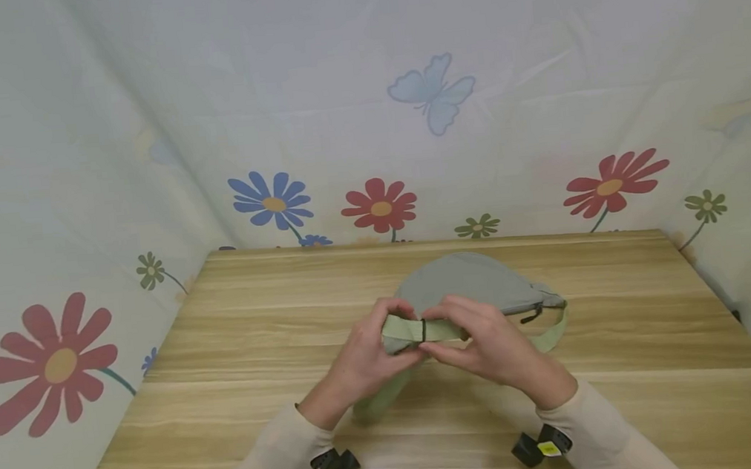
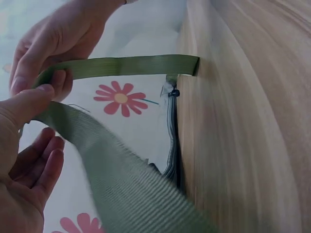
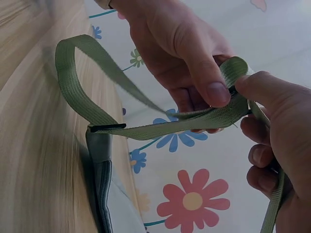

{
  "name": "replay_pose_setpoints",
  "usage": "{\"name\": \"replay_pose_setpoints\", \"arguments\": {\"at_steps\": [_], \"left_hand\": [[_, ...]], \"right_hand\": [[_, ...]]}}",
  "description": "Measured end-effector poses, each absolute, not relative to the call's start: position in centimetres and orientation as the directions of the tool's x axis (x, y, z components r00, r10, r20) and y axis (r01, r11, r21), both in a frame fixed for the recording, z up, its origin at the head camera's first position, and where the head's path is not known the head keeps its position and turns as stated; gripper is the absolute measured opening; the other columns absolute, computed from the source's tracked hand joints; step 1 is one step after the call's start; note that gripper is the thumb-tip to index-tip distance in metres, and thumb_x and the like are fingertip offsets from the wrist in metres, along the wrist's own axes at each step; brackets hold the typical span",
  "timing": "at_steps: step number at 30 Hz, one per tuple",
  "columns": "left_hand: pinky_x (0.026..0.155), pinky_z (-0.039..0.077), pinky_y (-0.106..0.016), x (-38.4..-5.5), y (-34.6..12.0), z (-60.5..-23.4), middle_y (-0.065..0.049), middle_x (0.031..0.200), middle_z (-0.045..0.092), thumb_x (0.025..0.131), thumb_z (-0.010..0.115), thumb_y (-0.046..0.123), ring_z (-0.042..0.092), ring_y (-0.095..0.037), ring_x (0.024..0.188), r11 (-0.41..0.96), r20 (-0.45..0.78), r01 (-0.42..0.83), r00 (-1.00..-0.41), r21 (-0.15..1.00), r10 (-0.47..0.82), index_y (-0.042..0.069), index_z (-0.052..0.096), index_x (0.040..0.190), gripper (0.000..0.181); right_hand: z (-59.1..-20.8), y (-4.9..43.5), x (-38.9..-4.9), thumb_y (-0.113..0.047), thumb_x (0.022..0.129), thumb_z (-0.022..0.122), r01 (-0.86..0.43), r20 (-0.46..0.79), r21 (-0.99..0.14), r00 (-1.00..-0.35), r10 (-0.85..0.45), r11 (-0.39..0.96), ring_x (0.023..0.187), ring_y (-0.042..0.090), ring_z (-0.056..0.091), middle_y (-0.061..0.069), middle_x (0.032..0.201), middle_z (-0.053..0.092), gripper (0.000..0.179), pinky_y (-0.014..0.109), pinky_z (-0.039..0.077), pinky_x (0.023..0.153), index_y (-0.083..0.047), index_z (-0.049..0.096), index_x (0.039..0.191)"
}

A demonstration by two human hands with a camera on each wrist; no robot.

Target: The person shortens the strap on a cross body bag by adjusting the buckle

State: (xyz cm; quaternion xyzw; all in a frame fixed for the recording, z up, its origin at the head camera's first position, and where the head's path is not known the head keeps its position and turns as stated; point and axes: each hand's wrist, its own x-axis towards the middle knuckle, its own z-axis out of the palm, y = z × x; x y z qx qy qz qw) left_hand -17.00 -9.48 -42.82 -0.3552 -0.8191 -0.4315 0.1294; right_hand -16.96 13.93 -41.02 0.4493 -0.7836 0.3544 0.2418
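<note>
A grey-green waist bag (image 1: 467,280) with a zipper lies on the table behind both hands. Its green webbing strap (image 3: 160,127) is lifted off the tabletop in loops. My left hand (image 1: 365,351) pinches the strap near a black slider (image 1: 423,330), thumb against the webbing. From the other side, my right hand (image 1: 485,340) pinches the strap close to the same slider, its fingertips almost meeting the left ones. In the right wrist view, a second black slider (image 3: 108,127) shows where the strap joins the bag's end. Fingers partly hide the held slider.
Under everything is a wood-grain table (image 1: 254,305). A white cloth backdrop (image 1: 309,84) printed with flowers and a butterfly stands behind and beside it. A dark wrist camera (image 1: 335,464) is worn on the left wrist, another camera (image 1: 540,446) on the right.
</note>
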Motion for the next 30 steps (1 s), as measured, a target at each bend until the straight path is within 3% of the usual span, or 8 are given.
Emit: {"name": "replay_pose_setpoints", "arguments": {"at_steps": [8,15,20,27,30], "left_hand": [[0.102,0.061,-0.043,-16.9,-9.4,-42.7,-0.012,0.12,0.073,0.085,0.093,0.006,0.072,-0.025,0.112,0.372,0.517,0.687,-0.72,0.625,0.462,0.004,0.055,0.132,0.06],[0.097,0.062,-0.036,-17.0,-9.9,-42.4,-0.007,0.119,0.073,0.089,0.089,0.007,0.07,-0.021,0.11,0.329,0.543,0.741,-0.66,0.586,0.52,0.006,0.073,0.122,0.036],[0.086,0.062,-0.029,-17.1,-10.3,-42.5,-0.004,0.114,0.071,0.09,0.087,0.006,0.067,-0.015,0.098,0.313,0.55,0.757,-0.639,0.574,0.538,0.008,0.077,0.117,0.029],[0.085,0.063,-0.025,-17.3,-10.7,-42.5,-0.005,0.108,0.074,0.088,0.088,0.004,0.071,-0.015,0.094,0.331,0.567,0.795,-0.599,0.509,0.566,0.007,0.074,0.111,0.027],[0.086,0.063,-0.026,-17.1,-11.0,-42.4,-0.003,0.106,0.075,0.089,0.088,0.006,0.071,-0.014,0.095,0.358,0.548,0.783,-0.615,0.508,0.567,0.008,0.074,0.11,0.025]], "right_hand": [[-40.6,14.4,-16.7,-0.013,0.089,0.09,-0.841,0.658,-0.397,-0.54,-0.525,0.368,0.087,0.008,0.069,0.002,0.108,0.078,0.034,0.021,0.057,0.072,-0.009,0.073,0.118],[-40.4,15.0,-16.8,-0.008,0.088,0.089,-0.841,0.646,-0.417,-0.541,-0.539,0.345,0.081,0.008,0.067,0.003,0.105,0.078,0.034,0.021,0.056,0.067,-0.01,0.073,0.118],[-40.3,15.4,-16.8,-0.008,0.088,0.089,-0.833,0.624,-0.449,-0.551,-0.553,0.323,0.076,0.004,0.061,0.002,0.104,0.077,0.034,0.018,0.053,0.062,-0.01,0.073,0.118],[-40.5,15.7,-17.0,-0.013,0.089,0.09,-0.834,0.624,-0.457,-0.548,-0.557,0.309,0.077,0.002,0.061,-0.001,0.103,0.077,0.032,0.015,0.052,0.065,-0.012,0.072,0.115],[-40.4,15.7,-17.0,-0.016,0.089,0.09,-0.833,0.626,-0.463,-0.549,-0.554,0.303,0.078,0.002,0.06,-0.002,0.102,0.076,0.03,0.015,0.051,0.065,-0.013,0.072,0.113]]}}
